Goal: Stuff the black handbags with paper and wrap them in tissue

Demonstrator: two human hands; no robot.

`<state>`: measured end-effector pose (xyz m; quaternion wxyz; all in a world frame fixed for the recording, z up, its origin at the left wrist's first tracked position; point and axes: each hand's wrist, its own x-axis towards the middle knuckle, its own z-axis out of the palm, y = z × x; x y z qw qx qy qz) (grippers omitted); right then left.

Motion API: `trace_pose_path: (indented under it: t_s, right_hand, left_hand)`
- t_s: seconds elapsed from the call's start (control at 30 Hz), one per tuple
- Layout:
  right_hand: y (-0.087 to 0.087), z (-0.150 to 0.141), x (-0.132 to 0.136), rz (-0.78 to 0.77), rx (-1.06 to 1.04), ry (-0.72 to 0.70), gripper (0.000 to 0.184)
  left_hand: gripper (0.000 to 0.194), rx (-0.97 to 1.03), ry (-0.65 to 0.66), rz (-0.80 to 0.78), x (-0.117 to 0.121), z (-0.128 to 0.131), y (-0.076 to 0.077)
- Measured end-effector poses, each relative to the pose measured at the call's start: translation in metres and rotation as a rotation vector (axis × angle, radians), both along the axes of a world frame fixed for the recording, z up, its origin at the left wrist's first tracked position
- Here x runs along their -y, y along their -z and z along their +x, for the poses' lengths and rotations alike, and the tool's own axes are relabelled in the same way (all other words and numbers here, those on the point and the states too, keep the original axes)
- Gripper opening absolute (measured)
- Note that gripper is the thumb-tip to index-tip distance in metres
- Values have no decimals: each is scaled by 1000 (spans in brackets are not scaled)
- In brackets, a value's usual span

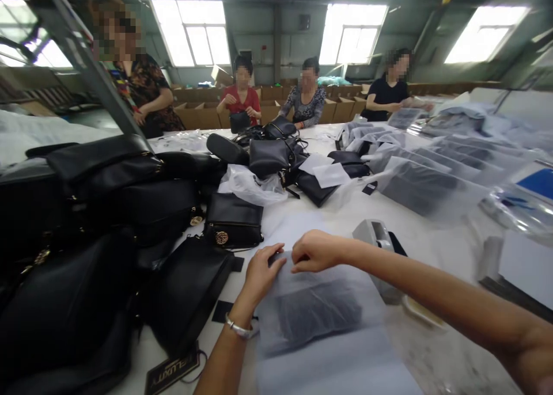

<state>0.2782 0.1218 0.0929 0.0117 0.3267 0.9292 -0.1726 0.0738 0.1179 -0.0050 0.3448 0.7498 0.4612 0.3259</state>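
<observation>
A black bag wrapped in a translucent white dust cover (317, 314) lies flat on the white table (298, 219) right in front of me. My left hand (261, 271), with a silver bracelet at the wrist, pinches the cover's far edge. My right hand (315, 251) is curled beside it, its fingers closed on the same edge. A grey tape dispenser (375, 234) stands just past my right forearm.
A heap of black handbags (108, 228) fills the left side. More black bags (272, 153) and white paper lie mid-table. Bagged items in clear plastic (432, 170) spread along the right. Several people work at the far edge, with cardboard boxes behind them.
</observation>
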Motion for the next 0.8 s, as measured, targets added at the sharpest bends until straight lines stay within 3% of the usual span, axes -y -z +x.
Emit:
trace_pose_path:
  t_s: [0.13, 0.37, 0.47, 0.57, 0.67, 0.8]
  right_hand:
    - [4, -31, -33, 9, 295, -139, 23]
    - [7, -59, -40, 101, 523, -158, 34]
    - [9, -53, -49, 121, 498, -49, 52]
    - [17, -33, -64, -19, 412, 73, 61]
    - [27, -4, -73, -182, 194, 261, 48]
    - [32, 32, -43, -23, 23, 476, 29]
  left_hand:
    - [36, 29, 2, -17, -1, -1, 1]
    - [31, 53, -18, -27, 1, -1, 1]
    - [37, 59, -14, -49, 1, -2, 0]
    - [42, 74, -5, -89, -1, -3, -1]
    - [41, 105, 8, -121, -3, -5, -1]
    - [38, 45, -26, -18, 1, -4, 0]
